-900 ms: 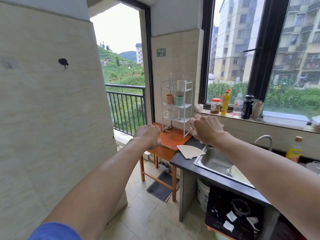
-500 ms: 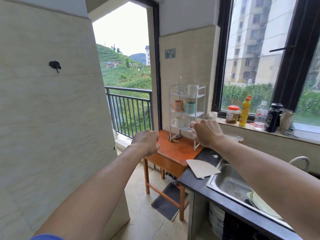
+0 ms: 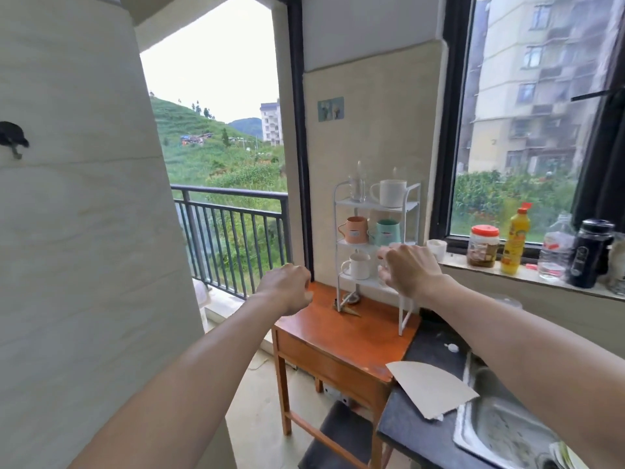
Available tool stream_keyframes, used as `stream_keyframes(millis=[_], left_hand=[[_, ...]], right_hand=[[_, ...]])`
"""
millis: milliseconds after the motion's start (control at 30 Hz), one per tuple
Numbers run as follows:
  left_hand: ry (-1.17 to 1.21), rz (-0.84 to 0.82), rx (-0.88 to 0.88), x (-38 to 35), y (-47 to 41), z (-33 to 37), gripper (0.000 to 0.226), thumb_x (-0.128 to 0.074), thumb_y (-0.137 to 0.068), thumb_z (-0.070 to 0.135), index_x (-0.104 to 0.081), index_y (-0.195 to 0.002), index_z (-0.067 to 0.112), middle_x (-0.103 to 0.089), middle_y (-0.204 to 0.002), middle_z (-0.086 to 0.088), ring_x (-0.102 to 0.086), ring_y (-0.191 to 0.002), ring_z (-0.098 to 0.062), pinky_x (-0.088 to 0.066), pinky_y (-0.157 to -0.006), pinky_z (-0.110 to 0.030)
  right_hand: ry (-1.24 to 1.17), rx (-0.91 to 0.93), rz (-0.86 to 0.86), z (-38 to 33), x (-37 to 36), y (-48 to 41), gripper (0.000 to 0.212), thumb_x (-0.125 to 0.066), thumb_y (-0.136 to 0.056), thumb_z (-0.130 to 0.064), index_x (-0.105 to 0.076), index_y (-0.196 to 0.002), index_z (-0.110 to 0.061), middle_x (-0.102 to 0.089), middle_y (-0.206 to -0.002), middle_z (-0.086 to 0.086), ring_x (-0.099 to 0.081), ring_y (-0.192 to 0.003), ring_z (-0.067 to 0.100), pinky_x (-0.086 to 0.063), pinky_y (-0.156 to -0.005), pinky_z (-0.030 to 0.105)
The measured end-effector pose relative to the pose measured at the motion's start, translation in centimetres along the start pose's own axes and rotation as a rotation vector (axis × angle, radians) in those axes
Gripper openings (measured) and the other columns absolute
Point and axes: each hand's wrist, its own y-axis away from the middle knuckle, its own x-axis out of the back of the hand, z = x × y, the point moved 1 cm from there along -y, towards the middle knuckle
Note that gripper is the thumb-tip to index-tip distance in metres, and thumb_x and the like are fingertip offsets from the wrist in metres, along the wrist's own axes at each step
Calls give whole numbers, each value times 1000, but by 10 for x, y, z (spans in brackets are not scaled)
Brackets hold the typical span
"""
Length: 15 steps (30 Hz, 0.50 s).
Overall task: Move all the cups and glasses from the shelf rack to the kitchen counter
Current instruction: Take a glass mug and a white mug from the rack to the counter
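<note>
Grasping looked next: right hand (image 3: 409, 269) hung splayed open at the shelf rack (image 3: 372, 205)'s bottom-shelf white mug (image 3: 355, 267), left hand (image 3: 287, 289) loosely curled, empty.

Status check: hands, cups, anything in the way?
Left hand loosely curled, empty. Right hand open at rack's bottom shelf. Cups on rack, none on counter. Nothing in the way.

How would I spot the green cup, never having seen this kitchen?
Find the white shelf rack on the wooden table beside the window. The green cup stands on its middle shelf, right of the orange cup; no other is green.
</note>
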Motion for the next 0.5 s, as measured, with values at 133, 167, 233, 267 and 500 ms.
stream_keyframes(millis=[133, 167, 233, 267, 500], left_hand=[[36, 4, -57, -4, -71, -30, 19, -57, -82, 35, -67, -92, 23, -70, -96, 0, -65, -84, -22, -54, -70, -33], [50, 11, -64, -6, -88, -35, 20, -57, -82, 34, -68, -95, 24, -70, -98, -1, -65, -86, -23, -54, -72, -34], [73, 14, -79, -13, -118, -41, 24, -58, -82, 36, -68, -101, 24, -68, -102, -4, -65, -91, -25, -51, -71, -31], [78, 12, -92, -18, -132, -42, 25, -58, -82, 37, -68, -101, 24, -68, -103, -5, -65, -92, -26, -47, -68, -30], [261, 18, -126, -51, -241, -40, 23, -60, -82, 38, -69, -97, 23, -68, -98, -4, -63, -88, -24, -48, -69, -31]], right_hand=[[-3, -90, 5, 5, -25, -54, 24, -57, -92, -30, -64, -107, -13, -68, -99, 7, -66, -79, 27, -48, -62, 34], [-5, -107, 4, 8, -30, -65, 23, -57, -92, -30, -64, -107, -13, -68, -99, 6, -66, -78, 26, -47, -62, 34], [10, -131, -13, 16, -41, -83, 23, -56, -92, -31, -63, -106, -14, -69, -100, 6, -66, -79, 26, -45, -62, 33], [22, -144, -18, 21, -47, -91, 25, -56, -92, -32, -63, -108, -15, -69, -102, 6, -67, -81, 27, -46, -64, 34], [66, -225, -36, 69, -87, -151, 28, -51, -94, -33, -62, -111, -14, -67, -103, 7, -66, -84, 30, -52, -71, 38]])
